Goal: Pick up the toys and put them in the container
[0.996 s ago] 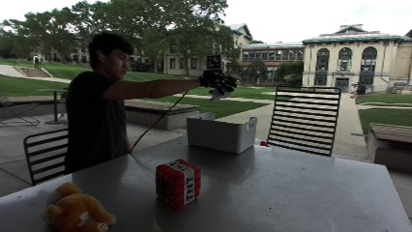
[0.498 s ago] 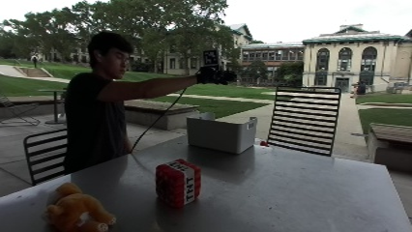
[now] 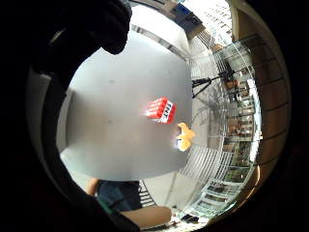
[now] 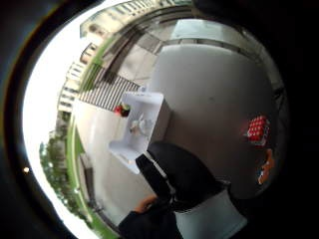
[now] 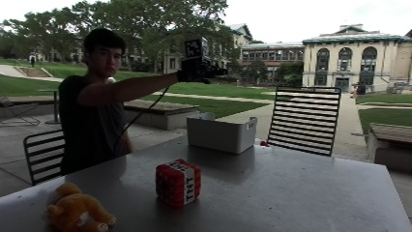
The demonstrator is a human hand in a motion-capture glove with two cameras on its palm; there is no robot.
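Fingers [image 5: 215,72] spreading empty, right hand [image 5: 196,73] hovering high above container [image 5: 221,133], TNT block [image 5: 178,182] and plush [image 5: 77,211] sitting nearer camera.

The desk [image 5: 289,193] is plain grey. On it, the block toy [image 5: 178,182] is red with a grid of darker lines and a white band bearing black letters "TNT". The plush toy [image 5: 77,212] is orange-yellow and fuzzy. The container [image 5: 221,133] is white, inside and out; small white, red and green things lie in and beside it, too small to tell. The right hand [image 5: 196,72] wears black. The chair [image 5: 304,121] has black slats.
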